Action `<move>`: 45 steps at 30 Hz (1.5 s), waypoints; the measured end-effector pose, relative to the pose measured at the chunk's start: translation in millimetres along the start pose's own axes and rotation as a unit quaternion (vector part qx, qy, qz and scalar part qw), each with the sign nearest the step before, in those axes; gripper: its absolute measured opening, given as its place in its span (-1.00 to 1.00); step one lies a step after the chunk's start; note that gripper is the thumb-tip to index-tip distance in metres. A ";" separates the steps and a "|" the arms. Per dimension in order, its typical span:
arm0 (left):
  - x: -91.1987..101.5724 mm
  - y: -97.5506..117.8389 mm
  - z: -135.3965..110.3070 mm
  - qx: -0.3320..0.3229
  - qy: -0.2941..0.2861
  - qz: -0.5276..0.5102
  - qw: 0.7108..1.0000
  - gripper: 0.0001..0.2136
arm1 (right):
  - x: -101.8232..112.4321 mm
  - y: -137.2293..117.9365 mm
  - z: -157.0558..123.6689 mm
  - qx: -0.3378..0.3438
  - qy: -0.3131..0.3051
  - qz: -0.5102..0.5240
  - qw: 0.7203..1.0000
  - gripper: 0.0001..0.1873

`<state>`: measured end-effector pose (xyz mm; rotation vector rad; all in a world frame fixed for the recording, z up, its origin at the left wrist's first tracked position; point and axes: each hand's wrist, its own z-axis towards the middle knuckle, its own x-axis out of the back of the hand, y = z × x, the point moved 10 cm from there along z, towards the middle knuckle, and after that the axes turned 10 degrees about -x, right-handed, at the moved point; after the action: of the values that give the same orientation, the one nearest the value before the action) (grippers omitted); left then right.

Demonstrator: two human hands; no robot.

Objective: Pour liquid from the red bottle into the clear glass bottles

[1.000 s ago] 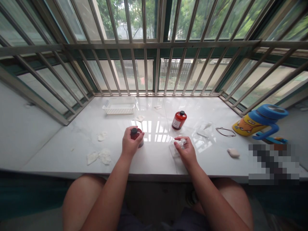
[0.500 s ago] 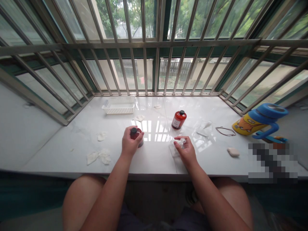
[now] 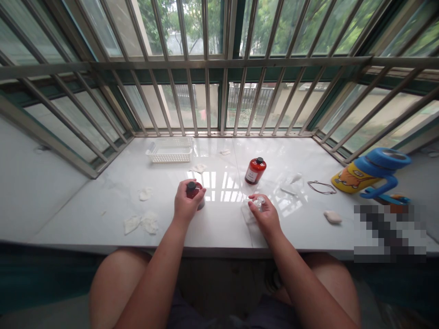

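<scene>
My left hand (image 3: 185,198) is wrapped round a small dark red bottle (image 3: 198,188) with a black cap, standing on the white ledge. Its label side is mostly hidden by my fingers. To the right, my right hand (image 3: 265,212) grips a clear plastic bottle (image 3: 249,211) near its top, where a clear cap or pump shows; the fingers cover part of it. Beyond and between the two hands stands another red bottle (image 3: 255,171), upright, with a black cap and a pale label. Neither hand touches it.
A white plastic basket (image 3: 170,151) sits at the back left. Crumpled tissues (image 3: 150,222) lie on the left. On the right are a clear dropper-like piece (image 3: 289,190), a thin cord loop (image 3: 321,187), a pale case (image 3: 332,217) and a blue-and-yellow flask (image 3: 370,169). Metal bars (image 3: 206,100) line the window.
</scene>
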<state>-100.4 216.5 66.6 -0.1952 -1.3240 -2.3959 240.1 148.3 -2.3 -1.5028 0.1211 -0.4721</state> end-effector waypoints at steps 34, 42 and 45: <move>-0.7 -0.4 -2.4 0.037 0.036 -0.049 0.998 -0.49 | -6.1 -7.1 -2.9 0.042 -0.050 -0.022 0.998 -0.60; 0.0 2.8 -0.9 0.024 0.009 -0.007 1.000 -0.56 | -7.9 -4.0 -4.9 0.014 -0.043 0.005 0.999 -0.51; 0.9 1.7 -1.3 0.029 0.018 -0.014 0.999 -0.56 | -8.2 -1.2 -4.8 0.004 -0.043 0.021 0.999 -0.51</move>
<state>-100.5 214.4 67.5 -0.1166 -1.3875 -2.3692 230.7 146.8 -3.2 -1.5071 0.0817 -0.3732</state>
